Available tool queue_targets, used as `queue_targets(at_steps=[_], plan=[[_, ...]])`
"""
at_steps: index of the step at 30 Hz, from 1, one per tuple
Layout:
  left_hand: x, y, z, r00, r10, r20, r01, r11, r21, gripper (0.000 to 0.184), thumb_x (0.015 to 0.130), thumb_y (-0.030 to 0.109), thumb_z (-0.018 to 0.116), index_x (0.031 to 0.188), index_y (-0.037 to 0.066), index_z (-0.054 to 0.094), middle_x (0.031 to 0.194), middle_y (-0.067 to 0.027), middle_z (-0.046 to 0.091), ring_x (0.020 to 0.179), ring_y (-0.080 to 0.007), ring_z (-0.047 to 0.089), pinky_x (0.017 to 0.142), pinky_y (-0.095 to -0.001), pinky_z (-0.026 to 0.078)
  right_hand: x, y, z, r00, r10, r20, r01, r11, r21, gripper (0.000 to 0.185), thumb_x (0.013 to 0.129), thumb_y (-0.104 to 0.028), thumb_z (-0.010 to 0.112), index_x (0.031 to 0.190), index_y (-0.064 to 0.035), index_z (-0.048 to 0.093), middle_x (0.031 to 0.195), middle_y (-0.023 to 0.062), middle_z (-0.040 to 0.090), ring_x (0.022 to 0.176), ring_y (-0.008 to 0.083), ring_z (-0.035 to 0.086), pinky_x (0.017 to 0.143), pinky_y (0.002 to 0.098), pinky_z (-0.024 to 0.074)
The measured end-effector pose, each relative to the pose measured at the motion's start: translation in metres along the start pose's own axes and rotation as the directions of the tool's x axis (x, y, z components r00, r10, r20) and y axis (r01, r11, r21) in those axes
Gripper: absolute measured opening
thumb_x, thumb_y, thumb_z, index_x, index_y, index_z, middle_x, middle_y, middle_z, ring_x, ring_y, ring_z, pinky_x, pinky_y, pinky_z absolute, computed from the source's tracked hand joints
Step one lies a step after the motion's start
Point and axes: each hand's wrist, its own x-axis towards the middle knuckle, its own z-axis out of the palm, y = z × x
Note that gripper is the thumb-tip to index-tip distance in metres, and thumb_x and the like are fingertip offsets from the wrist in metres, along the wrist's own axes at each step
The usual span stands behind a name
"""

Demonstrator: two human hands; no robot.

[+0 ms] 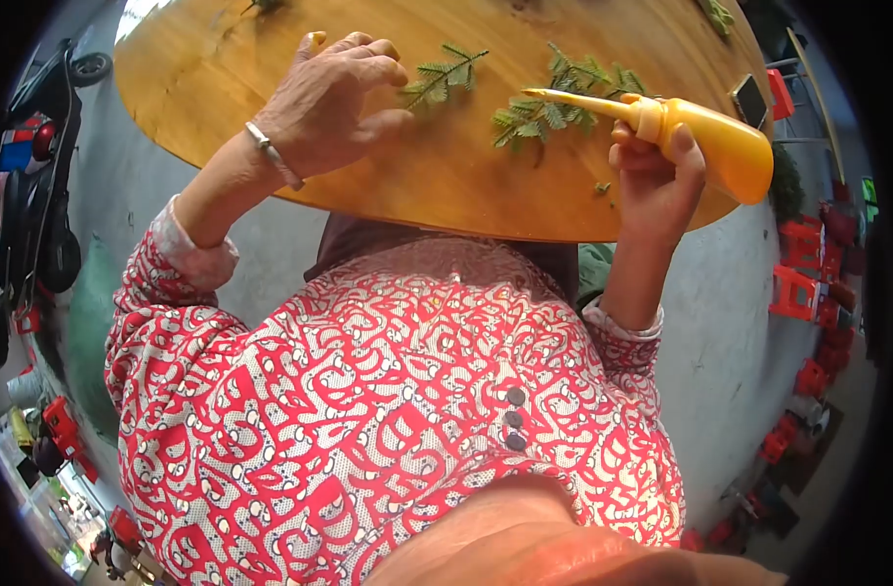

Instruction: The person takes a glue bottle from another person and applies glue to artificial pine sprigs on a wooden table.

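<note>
My right hand [659,181] is wrapped round the neck end of a yellow squeeze bottle [725,142], whose long thin nozzle points left over the table. Beneath and beside the nozzle lies a cluster of green sprigs [554,109]. My left hand [344,103], with a bracelet at the wrist, hovers over the wooden table [446,195]; its fingers are bent but apart and nothing shows in them. Just right of its fingertips is a single green sprig [446,75]. A yellow smear marks one of its fingertips.
A dark phone-like object [748,102] rests at the table's right edge, near another green sprig [718,16]. Small green bits [603,188] lie by my right hand. Red stools [796,292] stand on the right, and a dark vehicle [41,186] is on the left.
</note>
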Motion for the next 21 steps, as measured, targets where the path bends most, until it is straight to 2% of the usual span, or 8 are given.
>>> queue_targets(at_steps=[3, 6, 8, 10, 11, 17, 21], plan=[[-0.003, -0.007, -0.009, 0.981, 0.124, -0.148, -0.14, 0.985, -0.102, 0.035, 0.081, 0.023, 0.07, 0.113, 0.011, 0.062, 0.128, -0.0115, 0.056, 0.126, -0.0289, 0.046, 0.106, -0.0486, 0.026, 0.002, 0.0, 0.005, 0.999, 0.033, 0.029, -0.032, 0.999, -0.018, 0.028, 0.087, -0.019, 0.057, 0.101, 0.0062, 0.059, 0.089, 0.0202, 0.067, 0.067, 0.0235, 0.066, 0.049, 0.028, 0.051], [0.015, -0.024, 0.002, 0.936, 0.268, -0.227, -0.316, 0.924, -0.216, 0.047, 0.076, 0.027, 0.074, 0.12, 0.015, 0.06, 0.135, -0.0111, 0.051, 0.133, -0.03, 0.038, 0.107, -0.0497, 0.023, 0.002, 0.002, 0.01, 0.999, 0.038, 0.014, -0.038, 0.999, -0.031, 0.027, 0.088, -0.018, 0.057, 0.1, 0.0059, 0.06, 0.089, 0.0196, 0.067, 0.068, 0.0234, 0.067, 0.049, 0.0285, 0.0511], [0.034, -0.016, 0.001, 0.911, 0.377, -0.169, -0.406, 0.891, -0.202, 0.051, 0.077, 0.032, 0.071, 0.123, 0.017, 0.056, 0.13, -0.0142, 0.046, 0.124, -0.0353, 0.039, 0.097, -0.0561, 0.029, 0.006, 0.004, 0.008, 0.998, 0.047, 0.052, -0.045, 0.998, -0.036, 0.027, 0.088, -0.018, 0.057, 0.1, 0.0057, 0.059, 0.089, 0.0194, 0.068, 0.068, 0.0236, 0.067, 0.049, 0.0286, 0.0511], [0.04, -0.016, 0.017, 0.94, 0.324, -0.105, -0.333, 0.938, -0.093, 0.049, 0.079, 0.031, 0.069, 0.124, 0.018, 0.056, 0.137, -0.0166, 0.043, 0.128, -0.0375, 0.038, 0.101, -0.0583, 0.027, 0.006, 0.003, 0.009, 0.996, 0.048, 0.076, -0.045, 0.998, -0.042, 0.026, 0.088, -0.017, 0.056, 0.1, 0.0056, 0.059, 0.088, 0.0191, 0.067, 0.068, 0.0239, 0.067, 0.05, 0.0287, 0.051], [0.04, -0.017, 0.024, 0.965, 0.257, -0.049, -0.261, 0.96, -0.1, 0.048, 0.08, 0.031, 0.068, 0.125, 0.017, 0.055, 0.13, -0.0163, 0.046, 0.123, -0.0356, 0.04, 0.097, -0.056, 0.03, 0.005, 0.002, 0.013, 0.996, 0.046, 0.082, -0.042, 0.998, -0.045, 0.026, 0.088, -0.016, 0.056, 0.1, 0.0056, 0.059, 0.088, 0.0188, 0.067, 0.068, 0.0239, 0.067, 0.05, 0.0287, 0.051], [0.044, -0.014, 0.015, 0.941, 0.336, -0.032, -0.337, 0.929, -0.154, 0.054, 0.08, 0.033, 0.068, 0.128, 0.015, 0.053, 0.116, -0.0148, 0.047, 0.113, -0.0319, 0.04, 0.09, -0.0498, 0.032, 0.003, 0.004, 0.026, 0.993, 0.072, 0.092, -0.061, 0.992, -0.113, 0.023, 0.087, -0.014, 0.057, 0.099, 0.0056, 0.058, 0.086, 0.0169, 0.067, 0.066, 0.0233, 0.066, 0.049, 0.0279, 0.0507], [0.042, -0.011, 0.013, 0.945, 0.327, -0.026, -0.327, 0.931, -0.162, 0.056, 0.079, 0.035, 0.067, 0.129, 0.015, 0.052, 0.118, -0.014, 0.046, 0.113, -0.0323, 0.04, 0.09, -0.0509, 0.03, 0.005, 0.004, 0.034, 0.994, 0.071, 0.085, -0.059, 0.988, -0.144, 0.024, 0.087, -0.014, 0.058, 0.1, 0.0057, 0.058, 0.087, 0.0168, 0.067, 0.066, 0.0228, 0.066, 0.048, 0.0271, 0.0502]])
